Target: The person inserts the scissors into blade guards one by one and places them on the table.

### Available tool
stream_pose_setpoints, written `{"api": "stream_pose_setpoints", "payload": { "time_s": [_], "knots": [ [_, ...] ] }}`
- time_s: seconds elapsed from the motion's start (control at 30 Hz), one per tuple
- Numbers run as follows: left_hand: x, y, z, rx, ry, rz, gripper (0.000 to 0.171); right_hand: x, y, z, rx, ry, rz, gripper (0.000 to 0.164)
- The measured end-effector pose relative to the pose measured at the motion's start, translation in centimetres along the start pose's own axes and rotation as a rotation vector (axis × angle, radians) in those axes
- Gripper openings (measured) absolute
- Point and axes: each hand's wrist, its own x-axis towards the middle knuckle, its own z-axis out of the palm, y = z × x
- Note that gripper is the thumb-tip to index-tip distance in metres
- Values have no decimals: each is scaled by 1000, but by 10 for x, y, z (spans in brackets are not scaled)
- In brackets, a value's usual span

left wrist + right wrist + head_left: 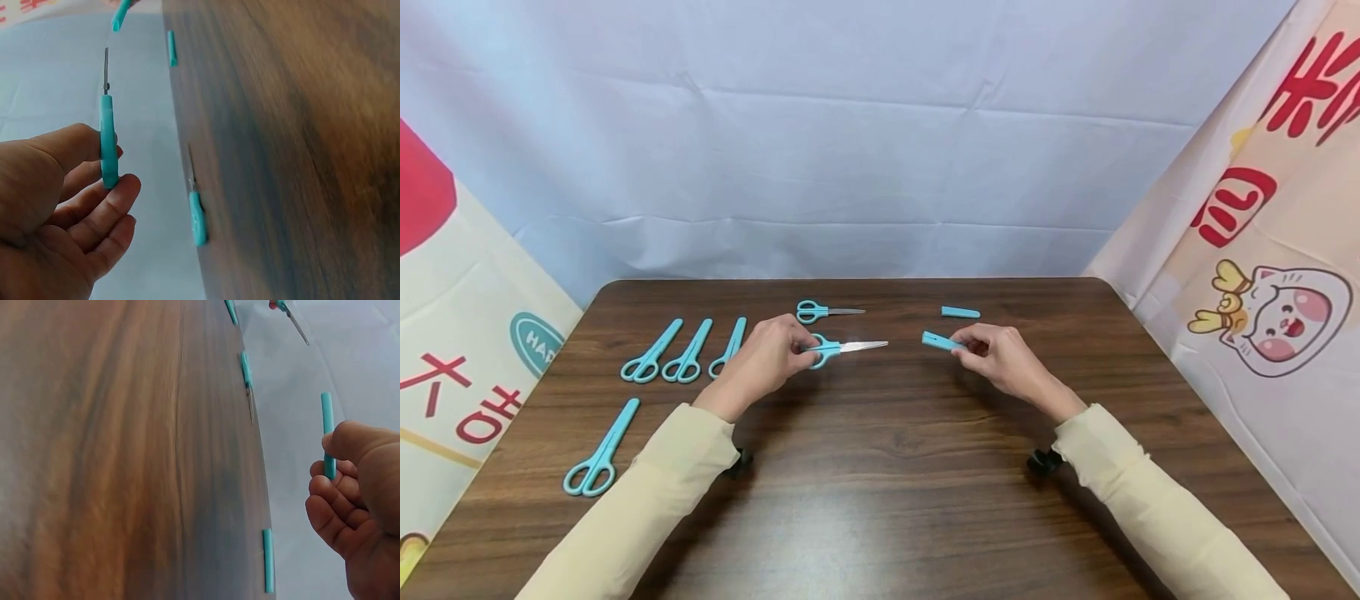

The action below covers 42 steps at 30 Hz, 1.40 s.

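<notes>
My left hand (767,354) pinches the teal handle of a pair of scissors (108,140), its bare metal blades (862,346) pointing right. Across from it, my right hand (1003,358) grips a teal blade cover (328,434) between thumb and fingers, its open end toward the blade tips. A gap separates cover and blades in the head view. Behind the left hand, a second uncovered pair of scissors (811,312) lies on the table with blades to the right. Beyond the right hand rests another teal cover (961,312).
On the left of the brown wooden table (895,500) lie several teal scissors with covers on: a row of three, with one pair (682,354) in the middle, and a single pair (598,454) nearer the front. A white cloth (865,167) hangs behind the table.
</notes>
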Motion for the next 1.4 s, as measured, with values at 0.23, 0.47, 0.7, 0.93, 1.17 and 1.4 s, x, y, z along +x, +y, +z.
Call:
{"api": "stream_pose_setpoints", "payload": {
  "time_s": [0.23,0.47,0.7,0.93,1.17,1.4],
  "knots": [
    [-12,12,-3,-4,14,42,10,-7,-16,0,10,24,-77,13],
    [-21,21,-4,-13,6,38,9,-15,-28,1,-3,34,-118,14],
    [-29,27,-5,-9,3,48,7,-22,-36,4,7,35,-159,16],
    [-35,32,-4,-9,2,49,6,-29,-45,6,19,38,-195,18],
    [-39,34,-1,-19,-2,65,6,-33,-49,9,13,36,-215,19],
    [-44,35,3,-36,2,79,5,-38,-52,13,9,37,-230,20]
  ]
}}
